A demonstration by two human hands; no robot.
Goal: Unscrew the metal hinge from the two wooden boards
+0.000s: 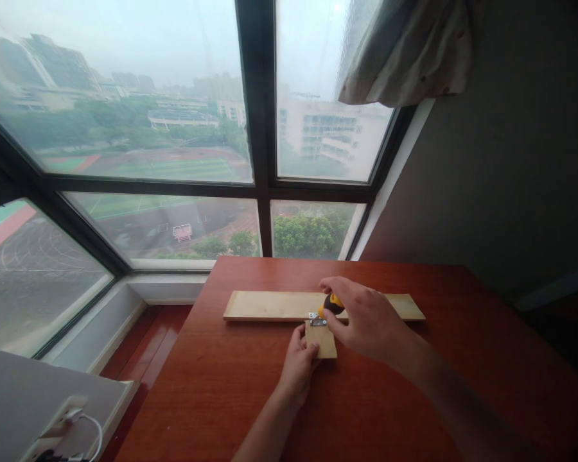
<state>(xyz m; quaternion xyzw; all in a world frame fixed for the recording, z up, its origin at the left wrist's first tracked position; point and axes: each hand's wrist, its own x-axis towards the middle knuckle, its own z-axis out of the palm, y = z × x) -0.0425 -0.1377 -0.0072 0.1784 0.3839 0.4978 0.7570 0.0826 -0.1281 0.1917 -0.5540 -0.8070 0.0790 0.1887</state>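
Two hands, screwdriver (332,304); writing unreadable.

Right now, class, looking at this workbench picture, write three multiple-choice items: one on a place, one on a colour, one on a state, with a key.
1. Where does the small wooden block lie?
A. against the near edge of the long board
B. on the windowsill
C. on the floor

2. What colours is the screwdriver handle?
A. blue and white
B. yellow and black
C. all red

3. How is the left hand placed?
A. raised off the table
B. holding the curtain
C. resting on the block

Key: 1 A, the block meets the board where the metal hinge sits. 2 B, yellow and black show under the right hand. 3 C, its fingers press the block's left side.
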